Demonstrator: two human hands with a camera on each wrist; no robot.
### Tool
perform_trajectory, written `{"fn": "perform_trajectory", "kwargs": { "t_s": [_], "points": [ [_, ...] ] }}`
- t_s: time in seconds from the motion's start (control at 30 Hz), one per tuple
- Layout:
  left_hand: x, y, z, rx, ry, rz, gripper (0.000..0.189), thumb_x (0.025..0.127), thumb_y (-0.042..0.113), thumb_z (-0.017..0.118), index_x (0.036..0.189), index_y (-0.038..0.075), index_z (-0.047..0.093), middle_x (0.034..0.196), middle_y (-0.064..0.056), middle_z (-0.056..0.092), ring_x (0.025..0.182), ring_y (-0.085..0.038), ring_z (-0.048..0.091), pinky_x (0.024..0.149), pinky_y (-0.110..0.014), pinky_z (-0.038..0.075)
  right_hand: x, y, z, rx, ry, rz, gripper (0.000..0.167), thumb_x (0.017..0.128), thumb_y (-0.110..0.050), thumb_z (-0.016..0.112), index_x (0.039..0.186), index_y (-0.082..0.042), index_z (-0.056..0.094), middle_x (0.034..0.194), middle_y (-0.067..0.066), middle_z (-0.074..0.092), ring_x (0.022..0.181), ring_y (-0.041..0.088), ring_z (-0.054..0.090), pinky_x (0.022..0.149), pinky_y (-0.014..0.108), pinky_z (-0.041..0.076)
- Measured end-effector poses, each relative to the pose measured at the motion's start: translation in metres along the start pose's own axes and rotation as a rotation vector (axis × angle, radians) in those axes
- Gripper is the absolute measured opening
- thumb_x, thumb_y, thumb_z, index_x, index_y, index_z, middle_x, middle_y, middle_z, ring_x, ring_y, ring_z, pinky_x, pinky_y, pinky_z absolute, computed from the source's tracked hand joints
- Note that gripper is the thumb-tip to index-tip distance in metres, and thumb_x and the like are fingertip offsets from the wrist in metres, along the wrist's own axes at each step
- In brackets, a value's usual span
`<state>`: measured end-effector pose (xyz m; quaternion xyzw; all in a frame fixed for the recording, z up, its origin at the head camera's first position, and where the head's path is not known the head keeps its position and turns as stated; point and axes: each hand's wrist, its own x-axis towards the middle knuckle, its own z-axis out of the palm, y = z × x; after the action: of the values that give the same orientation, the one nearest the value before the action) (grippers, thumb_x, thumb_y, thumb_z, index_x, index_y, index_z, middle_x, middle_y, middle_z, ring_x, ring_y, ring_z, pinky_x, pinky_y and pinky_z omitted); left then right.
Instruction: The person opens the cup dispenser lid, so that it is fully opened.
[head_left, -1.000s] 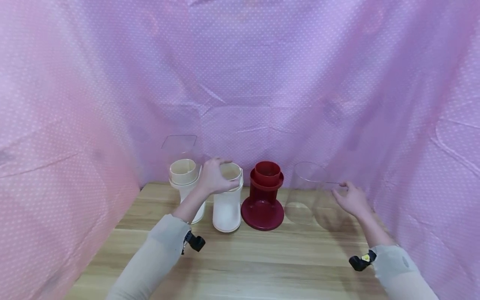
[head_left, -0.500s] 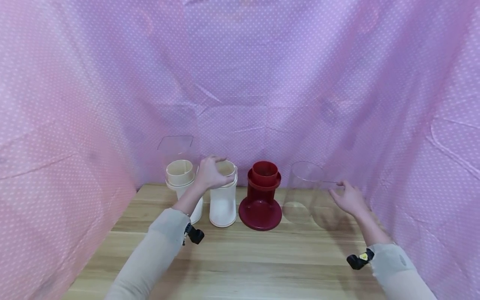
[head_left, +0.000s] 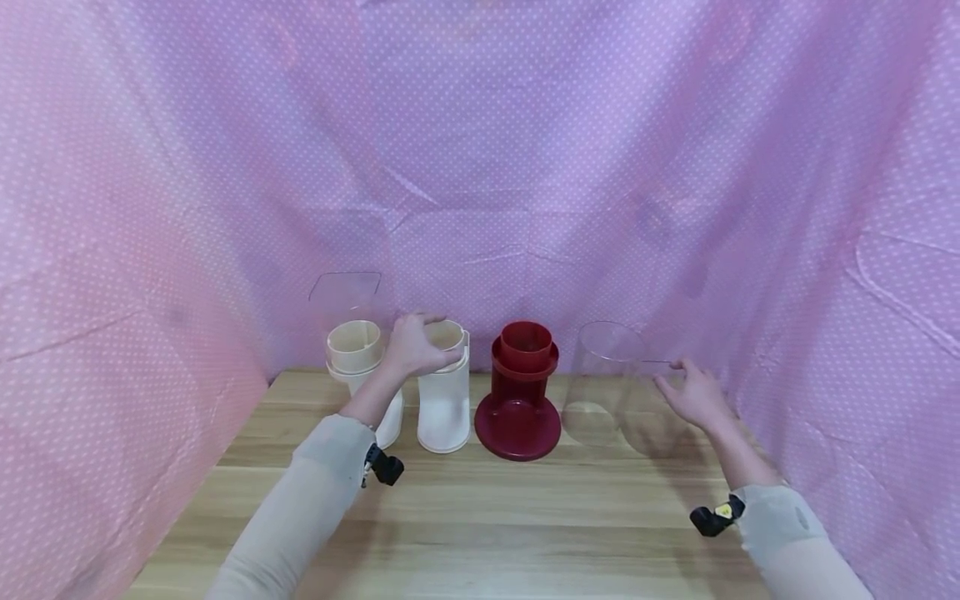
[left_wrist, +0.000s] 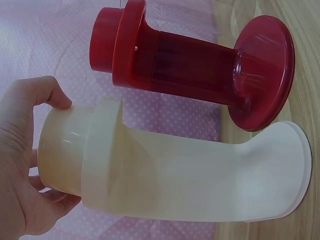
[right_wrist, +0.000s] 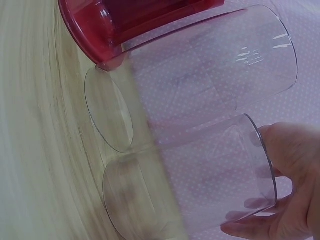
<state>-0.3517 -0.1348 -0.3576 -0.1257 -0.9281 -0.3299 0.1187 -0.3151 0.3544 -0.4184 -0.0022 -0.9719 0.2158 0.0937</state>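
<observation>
"What has that left hand point(head_left: 415, 347) got?"

"The top ring point(left_wrist: 62, 150) of a white stand point(left_wrist: 185, 177). Thumb and fingers curl round it, spread only as wide as the ring. The right hand point(head_left: 696, 397) has a clear tube point(right_wrist: 220, 175) by its top edge, fingers hooked about it."

"And where are those two?"

"Upright, their lower ends on the table point(head_left: 480, 533) as far as I can tell. A red stand point(head_left: 519, 425) is just beside the white one; a second clear tube point(right_wrist: 200, 75) stands between it and the held tube. The other white stand point(head_left: 355, 348) is off to the left, partly behind the left forearm point(head_left: 372, 400)."

"So how far along, would you say?"

"I'd judge the lining-up nearly done: it all makes one row before the pink cloth point(head_left: 480, 167). Letting go seems to be what's left; neither hand has done that yet."

"Does one view beat another?"

"The head view nearly loses the held tube against the cloth; the right wrist view gives its outline, fingers showing through the wall. The left wrist view shows the grip's underside but leaves out the other white stand. Only the head view has that, with a faint clear piece point(head_left: 345, 287) above it, whether on it or behind I can't tell."
</observation>
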Motion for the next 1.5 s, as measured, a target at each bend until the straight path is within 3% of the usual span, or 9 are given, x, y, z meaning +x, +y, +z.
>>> {"fn": "perform_trajectory", "kwargs": {
  "t_s": [0.13, 0.3, 0.5, 0.63, 0.73, 0.83, 1.13, 1.33, 1.5],
  "points": [
    [-0.002, 0.003, -0.006, 0.022, -0.033, 0.014, 0.08, 0.078, 0.038, 0.082, 0.147, 0.002, 0.062, 0.153, -0.029, 0.054, 0.142, -0.052, 0.052, 0.112, -0.068, 0.048, 0.002, -0.007, -0.003, 0.012, 0.032, -0.021, 0.059, 0.107, -0.038, 0.056, 0.143, 0.008, 0.049, 0.142, 0.047, 0.05, 0.13, 0.067, 0.045, 0.104, 0.078, 0.043],
    [-0.009, 0.022, -0.025, 0.03, 0.007, 0.147, 0.085, 0.077, 0.037, 0.084, 0.15, 0.001, 0.057, 0.155, -0.025, 0.054, 0.145, -0.048, 0.05, 0.117, -0.066, 0.045, 0.006, -0.038, -0.016, 0.019, 0.269, -0.121, 0.058, 0.103, -0.032, 0.062, 0.147, 0.005, 0.052, 0.144, 0.044, 0.051, 0.129, 0.065, 0.05, 0.102, 0.079, 0.044],
    [-0.033, 0.043, -0.084, 0.004, 0.257, 0.359, 0.083, 0.073, 0.033, 0.088, 0.145, 0.001, 0.062, 0.15, -0.023, 0.06, 0.141, -0.043, 0.055, 0.119, -0.064, 0.043, 0.011, -0.12, -0.029, 0.152, 0.38, -0.237, 0.056, 0.1, -0.027, 0.067, 0.15, -0.002, 0.055, 0.151, 0.03, 0.055, 0.139, 0.055, 0.052, 0.113, 0.071, 0.045],
    [-0.044, 0.027, -0.116, -0.031, 0.457, 0.416, 0.081, 0.069, 0.029, 0.09, 0.141, 0.002, 0.066, 0.144, -0.023, 0.064, 0.136, -0.043, 0.059, 0.116, -0.063, 0.046, 0.013, -0.179, -0.018, 0.284, 0.345, -0.338, 0.057, 0.098, -0.023, 0.07, 0.15, -0.004, 0.055, 0.153, 0.022, 0.058, 0.146, 0.044, 0.051, 0.123, 0.062, 0.039],
    [-0.053, 0.001, -0.129, -0.051, 0.561, 0.376, 0.079, 0.069, 0.028, 0.089, 0.142, 0.005, 0.067, 0.143, -0.022, 0.066, 0.135, -0.043, 0.06, 0.114, -0.062, 0.049, 0.012, -0.222, -0.002, 0.334, 0.279, -0.397, 0.058, 0.098, -0.024, 0.07, 0.151, -0.008, 0.055, 0.154, 0.016, 0.059, 0.148, 0.037, 0.051, 0.125, 0.055, 0.039],
    [-0.065, -0.028, -0.135, -0.099, 0.592, 0.278, 0.079, 0.072, 0.024, 0.089, 0.144, 0.005, 0.065, 0.144, -0.021, 0.066, 0.136, -0.042, 0.059, 0.113, -0.061, 0.05, 0.008, -0.267, 0.02, 0.391, 0.19, -0.464, 0.061, 0.098, -0.026, 0.069, 0.154, -0.009, 0.053, 0.155, 0.013, 0.059, 0.149, 0.032, 0.051, 0.126, 0.049, 0.04],
    [-0.077, -0.095, -0.105, -0.359, 0.41, -0.033, 0.088, 0.09, 0.02, 0.081, 0.164, 0.007, 0.037, 0.168, -0.022, 0.039, 0.148, -0.051, 0.044, 0.122, -0.067, 0.038, 0.002, -0.377, 0.072, 0.519, -0.04, -0.596, 0.077, 0.099, -0.026, 0.071, 0.164, -0.004, 0.035, 0.168, 0.017, 0.042, 0.158, 0.033, 0.039, 0.128, 0.049, 0.039],
    [-0.072, -0.11, -0.082, -0.453, 0.275, -0.075, 0.086, 0.1, 0.027, 0.072, 0.169, 0.007, 0.024, 0.168, -0.028, 0.035, 0.154, -0.054, 0.034, 0.125, -0.067, 0.033, 0.005, -0.411, 0.099, 0.519, -0.119, -0.568, 0.087, 0.1, -0.032, 0.07, 0.167, -0.003, 0.023, 0.171, 0.017, 0.037, 0.148, 0.036, 0.051, 0.128, 0.048, 0.039],
    [-0.059, -0.109, -0.068, -0.435, 0.319, -0.075, 0.072, 0.1, 0.027, 0.072, 0.158, -0.003, 0.04, 0.154, -0.03, 0.05, 0.147, -0.053, 0.046, 0.12, -0.06, 0.043, 0.01, -0.422, 0.115, 0.531, -0.153, -0.48, 0.094, 0.1, -0.038, 0.07, 0.169, -0.004, 0.017, 0.161, 0.022, 0.049, 0.131, 0.036, 0.064, 0.12, 0.045, 0.049]
  ]
}}
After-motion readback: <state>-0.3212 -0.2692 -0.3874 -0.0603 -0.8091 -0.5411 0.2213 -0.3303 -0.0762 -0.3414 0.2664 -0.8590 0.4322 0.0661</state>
